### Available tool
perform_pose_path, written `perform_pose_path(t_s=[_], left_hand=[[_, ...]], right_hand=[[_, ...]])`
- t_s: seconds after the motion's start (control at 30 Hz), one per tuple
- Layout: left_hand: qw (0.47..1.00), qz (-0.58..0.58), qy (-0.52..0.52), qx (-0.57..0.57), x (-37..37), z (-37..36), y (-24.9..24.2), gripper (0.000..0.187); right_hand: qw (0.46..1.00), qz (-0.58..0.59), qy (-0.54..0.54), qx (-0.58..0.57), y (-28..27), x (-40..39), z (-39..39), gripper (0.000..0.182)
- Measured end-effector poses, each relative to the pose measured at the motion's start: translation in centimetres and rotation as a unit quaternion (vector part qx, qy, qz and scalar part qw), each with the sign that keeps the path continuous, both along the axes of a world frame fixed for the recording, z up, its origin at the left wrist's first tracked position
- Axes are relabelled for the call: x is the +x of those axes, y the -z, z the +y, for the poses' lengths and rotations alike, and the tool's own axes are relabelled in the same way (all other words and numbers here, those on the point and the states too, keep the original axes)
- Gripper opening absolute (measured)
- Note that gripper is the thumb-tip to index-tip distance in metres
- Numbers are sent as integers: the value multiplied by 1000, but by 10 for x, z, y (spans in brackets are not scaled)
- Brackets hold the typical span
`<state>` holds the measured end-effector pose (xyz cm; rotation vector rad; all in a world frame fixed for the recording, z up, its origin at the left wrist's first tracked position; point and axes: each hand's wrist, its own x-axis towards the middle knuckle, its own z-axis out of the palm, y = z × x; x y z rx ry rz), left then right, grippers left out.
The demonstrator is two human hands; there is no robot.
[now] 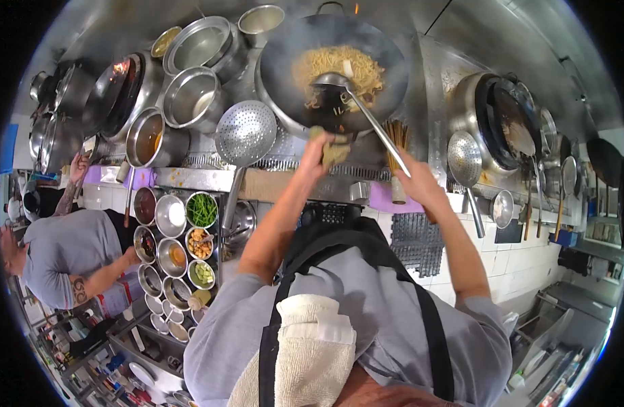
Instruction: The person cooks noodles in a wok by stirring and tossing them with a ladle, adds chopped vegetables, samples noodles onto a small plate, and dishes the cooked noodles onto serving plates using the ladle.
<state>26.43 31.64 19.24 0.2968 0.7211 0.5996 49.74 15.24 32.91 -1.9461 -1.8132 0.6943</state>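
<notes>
Left hand: the left hand (pixel 313 157) is clenching a folded yellowish cloth (pixel 336 150) at the near rim of the wok, at 12 o'clock; the forearm is reaching up and slightly inward.
Right hand: the right hand (pixel 419 182) is grasping the handle of a steel ladle (pixel 374 125), between 2 and 3 o'clock, the elbow bending outward.
Ladle: one; its bowl is resting among the noodles, its handle slanting toward 5 o'clock.
Wok: the wok (pixel 285 78) is sitting at 12 o'clock, steam rising from it.
Noodles: one heap of noodles (pixel 339 64) is covering the wok's middle and its 12 o'clock side.
Skimmers: two; one perforated skimmer (pixel 245 132) is lying between 10 and 11 o'clock, another skimmer (pixel 465 159) between 2 and 3.
Brush: one bamboo brush (pixel 397 139) is standing at 2 o'clock, beside the wok.
Filled bowls: three of the containers between 8 and 9 o'clock are holding chopped greens (pixel 203 209), orange-tan pieces (pixel 200 243) and pale green pieces (pixel 203 273).
Co-worker: one person (pixel 71 251) is working between 8 and 9 o'clock, one tattooed forearm reaching toward the containers.
</notes>
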Motion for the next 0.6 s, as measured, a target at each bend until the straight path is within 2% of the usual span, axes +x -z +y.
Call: perform_pose_path(t_s=[0.03, 0.13, 0.2, 0.3, 0.33, 0.37, 0.4, 0.43, 0.47, 0.53, 0.6], left_hand=[[999, 15, 2, 45, -7, -13, 5, 39], [998, 9, 1, 67, -36, -56, -3, 36], [998, 4, -2, 58, -31, -49, -6, 36], [1000, 4, 25, 2, -15, -6, -6, 43], [999, -23, 25, 9, -5, 18, 7, 40], [1000, -20, 1, -4, 3, 33, -10, 33], [998, -66, 8, -20, 9, 57, 9, 30], [999, -40, 4, -10, 14, 66, 4, 30], [1000, -13, -1, -2, 17, 70, 1, 30], [999, -34, -5, -12, 19, 74, 14, 30], [999, -38, 0, -20, 20, 78, 17, 30]], right_hand=[[1000, -11, 26, 2, 13, -5, 6, 58], [998, -8, 52, 36, 10, -15, 1, 58], [997, 33, 52, 54, 9, -12, -15, 59], [986, 121, 99, -50, -15, -16, -32, 60], [991, 112, 79, -1, -12, -15, -35, 60], [992, 103, 58, 46, -6, -13, -40, 60], [991, 93, 36, 94, 1, -12, -44, 60], [991, 83, 50, 90, 11, -14, -51, 64], [991, 86, 98, 33, 21, -17, -55, 63], [973, 92, 193, -83, 39, -35, -55, 61], [981, 71, 179, -4, 110, -36, -54, 61]])
